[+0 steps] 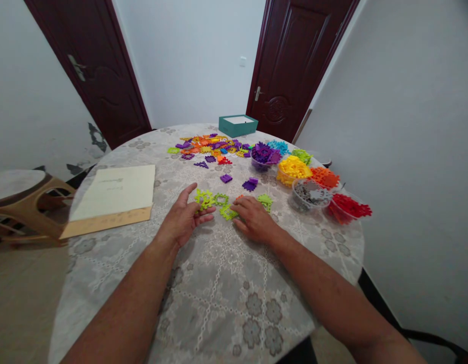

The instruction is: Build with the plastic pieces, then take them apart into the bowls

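Observation:
My left hand (pixel 184 217) is at the middle of the table with its thumb raised and fingers spread. Bright lime-green notched building pieces (pixel 204 198) lie against its fingers; I cannot tell whether they rest on them or just beyond. To their right lies a square green piece (pixel 220 199) with an open centre. My right hand (pixel 252 217) is curled palm down, its thumb and fingertips closed at the edge of another lime-green notched building piece (pixel 228 213). Behind its knuckles a bit of an orange piece (pixel 240 196) shows. A further green piece (pixel 264 202) lies beside that hand.
Clear tubs of sorted pieces, including yellow (pixel 293 169), purple (pixel 264 155), grey (pixel 310 193) and red (pixel 346 207), stand at the right. A mixed heap (pixel 211 145) and a teal box (pixel 238 126) are farther back. Left lies a cream board (pixel 116 189).

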Motion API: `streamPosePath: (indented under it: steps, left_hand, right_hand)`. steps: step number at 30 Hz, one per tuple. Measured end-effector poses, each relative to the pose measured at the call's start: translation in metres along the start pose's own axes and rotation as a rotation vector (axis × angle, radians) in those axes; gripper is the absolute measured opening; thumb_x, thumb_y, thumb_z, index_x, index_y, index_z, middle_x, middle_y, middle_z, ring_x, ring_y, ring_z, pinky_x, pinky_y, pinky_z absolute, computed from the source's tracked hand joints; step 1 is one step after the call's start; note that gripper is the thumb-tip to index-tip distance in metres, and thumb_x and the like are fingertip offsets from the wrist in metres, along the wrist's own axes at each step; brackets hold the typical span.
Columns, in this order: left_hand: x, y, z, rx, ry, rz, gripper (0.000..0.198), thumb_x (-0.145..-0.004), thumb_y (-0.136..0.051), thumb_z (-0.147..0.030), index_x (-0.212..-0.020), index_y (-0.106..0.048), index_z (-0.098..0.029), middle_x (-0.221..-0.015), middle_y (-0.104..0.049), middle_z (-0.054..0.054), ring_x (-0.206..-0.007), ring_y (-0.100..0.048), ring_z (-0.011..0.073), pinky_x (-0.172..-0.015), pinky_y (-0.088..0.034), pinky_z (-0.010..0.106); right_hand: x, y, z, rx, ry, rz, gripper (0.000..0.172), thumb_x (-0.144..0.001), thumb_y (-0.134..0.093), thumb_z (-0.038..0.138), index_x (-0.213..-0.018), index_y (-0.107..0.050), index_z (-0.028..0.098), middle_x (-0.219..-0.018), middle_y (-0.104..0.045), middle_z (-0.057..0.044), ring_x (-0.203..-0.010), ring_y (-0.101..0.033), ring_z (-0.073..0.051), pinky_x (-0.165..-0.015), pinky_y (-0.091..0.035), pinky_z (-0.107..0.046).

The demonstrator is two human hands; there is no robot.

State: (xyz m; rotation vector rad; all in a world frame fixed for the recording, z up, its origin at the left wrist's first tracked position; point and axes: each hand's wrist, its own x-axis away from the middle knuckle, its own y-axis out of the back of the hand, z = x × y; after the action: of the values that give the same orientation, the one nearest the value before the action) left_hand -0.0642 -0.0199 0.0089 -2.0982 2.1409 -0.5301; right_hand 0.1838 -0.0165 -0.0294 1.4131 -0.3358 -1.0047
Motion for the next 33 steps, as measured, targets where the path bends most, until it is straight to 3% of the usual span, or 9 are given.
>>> streamPosePath:
  steps: [3,7,11,15,20,26,33]
  left_hand:
    - [0.001,-0.001,0.000,-0.017,-0.012,0.006,0.085,-0.086,-0.057,-0.004,-0.163,-0.033,-0.031,-0.098,-0.077,0.008,-0.094,-0.081,0.0248,-0.073,-0.066,0.033]
    - [0.000,-0.001,0.002,-0.031,0.010,0.019,0.075,-0.087,-0.059,-0.008,-0.158,-0.042,-0.027,-0.105,-0.076,0.011,-0.094,-0.080,0.0250,-0.072,-0.066,0.033]
    - [0.002,-0.002,0.002,-0.046,0.036,0.023,0.073,-0.088,-0.058,-0.008,-0.157,-0.042,-0.026,-0.113,-0.074,0.013,-0.094,-0.080,0.0240,-0.072,-0.066,0.034]
    - [0.004,-0.006,0.001,-0.144,-0.008,0.001,0.070,-0.092,-0.059,-0.012,-0.159,-0.040,-0.026,-0.097,-0.069,0.007,-0.093,-0.079,0.0231,-0.074,-0.065,0.033]
    - [0.005,-0.010,0.004,-0.290,-0.042,-0.028,0.078,-0.090,-0.058,-0.010,-0.162,-0.035,-0.029,-0.092,-0.066,0.004,-0.088,-0.078,0.0219,-0.072,-0.064,0.032]
    - [0.014,-0.015,-0.001,-0.271,0.042,0.175,0.073,-0.080,-0.066,-0.010,-0.150,-0.053,-0.026,-0.116,-0.073,0.012,-0.092,-0.077,0.0240,-0.070,-0.064,0.032]
    - [0.015,-0.015,0.004,-0.280,0.083,0.271,0.068,-0.083,-0.074,-0.024,-0.149,-0.055,-0.027,-0.125,-0.070,0.013,-0.095,-0.075,0.0250,-0.078,-0.066,0.039]
  right_hand:
    - [-0.005,-0.009,0.008,0.053,-0.022,0.033,0.039,-0.099,-0.066,0.038,-0.133,-0.066,0.019,-0.143,-0.062,-0.013,-0.145,-0.040,-0.034,-0.124,-0.027,-0.053]
    - [-0.010,-0.009,0.011,0.060,-0.038,0.059,0.029,-0.098,-0.068,0.041,-0.116,-0.070,0.019,-0.130,-0.067,-0.013,-0.130,-0.052,-0.031,-0.120,-0.029,-0.052]
    - [-0.010,-0.005,0.011,0.142,0.017,0.056,0.018,-0.102,-0.060,0.033,-0.107,-0.069,0.018,-0.114,-0.071,-0.012,-0.115,-0.058,-0.027,-0.119,-0.026,-0.052]
    - [-0.011,-0.004,0.007,0.142,-0.084,-0.056,0.023,-0.106,-0.049,0.027,-0.100,-0.068,0.018,-0.098,-0.071,-0.011,-0.099,-0.060,-0.025,-0.102,-0.040,-0.042]
    - [-0.010,-0.002,0.016,-0.165,-0.247,-0.297,0.028,-0.109,-0.040,0.030,-0.098,-0.064,0.021,-0.095,-0.070,-0.008,-0.090,-0.062,-0.022,-0.086,-0.045,-0.033]
    - [-0.013,-0.006,0.035,-0.457,-0.370,-0.215,0.025,-0.107,-0.043,0.034,-0.092,-0.059,0.023,-0.081,-0.065,0.000,-0.074,-0.059,-0.016,-0.070,-0.041,-0.027]
    - [-0.015,-0.011,0.029,-0.718,-0.499,-0.101,0.029,-0.109,-0.043,0.038,-0.085,-0.055,0.024,-0.072,-0.063,0.003,-0.058,-0.058,-0.012,-0.059,-0.041,-0.024]
